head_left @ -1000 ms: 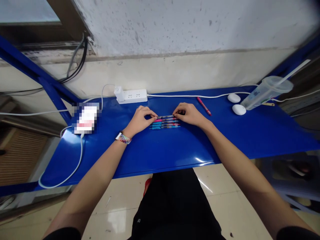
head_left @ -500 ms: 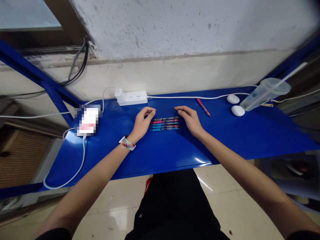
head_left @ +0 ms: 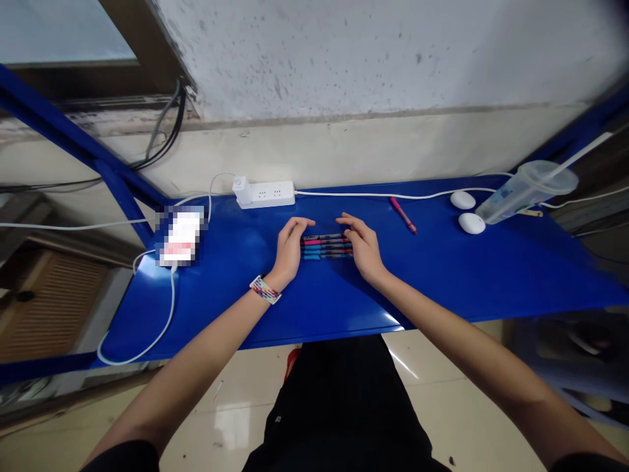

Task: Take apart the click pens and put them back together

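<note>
Here the left hand (head_left: 287,252) and right hand (head_left: 362,246), fingers spread and gripping nothing, bracket a row of four coloured plastic pens (head_left: 326,246) at 9 and 3 o'clock, apparently squaring their ends on the blue metal table (head_left: 442,275). A loose red pen (head_left: 403,215) lies at 2 o'clock.

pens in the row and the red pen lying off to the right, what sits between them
In the head view, the right hand rests at the row of pens' right end; past it only bare blue table reaches the red pen.
</note>
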A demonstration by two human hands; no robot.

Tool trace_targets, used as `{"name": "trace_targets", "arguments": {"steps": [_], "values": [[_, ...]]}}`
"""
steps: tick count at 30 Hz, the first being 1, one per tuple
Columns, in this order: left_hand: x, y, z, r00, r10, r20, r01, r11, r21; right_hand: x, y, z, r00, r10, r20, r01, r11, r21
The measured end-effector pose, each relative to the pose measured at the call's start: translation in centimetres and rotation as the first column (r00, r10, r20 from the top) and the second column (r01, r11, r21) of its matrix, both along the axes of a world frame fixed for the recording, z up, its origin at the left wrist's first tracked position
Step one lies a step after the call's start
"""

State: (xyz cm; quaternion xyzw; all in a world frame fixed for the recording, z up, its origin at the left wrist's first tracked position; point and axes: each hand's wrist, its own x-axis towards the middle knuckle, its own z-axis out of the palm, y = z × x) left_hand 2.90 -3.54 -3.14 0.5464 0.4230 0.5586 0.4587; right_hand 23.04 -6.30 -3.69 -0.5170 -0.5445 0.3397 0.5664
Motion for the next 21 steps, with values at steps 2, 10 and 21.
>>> {"name": "trace_targets", "arguments": {"steps": [2, 10, 21], "values": [[0.0, -0.1, -0.1, 1.0, 0.004, 0.017, -0.004, 1.0, -0.003, -0.1, 0.0, -0.1, 1.0, 0.013, 0.009, -0.013, 1.0, 0.01], [-0.1, 0.0, -0.5, 0.999, 0.004, 0.037, -0.005, 1.0, 0.024, -0.1, -0.1, 0.0, 0.992, 0.031, 0.125, -0.04, 0.997, 0.072], [-0.2, -0.4, 0.5, 0.997, 0.028, -0.067, -0.025, 0.999, 0.048, 0.3, -0.8, 1.4, 0.977, 0.022, 0.213, -0.053, 0.989, 0.139]]}}
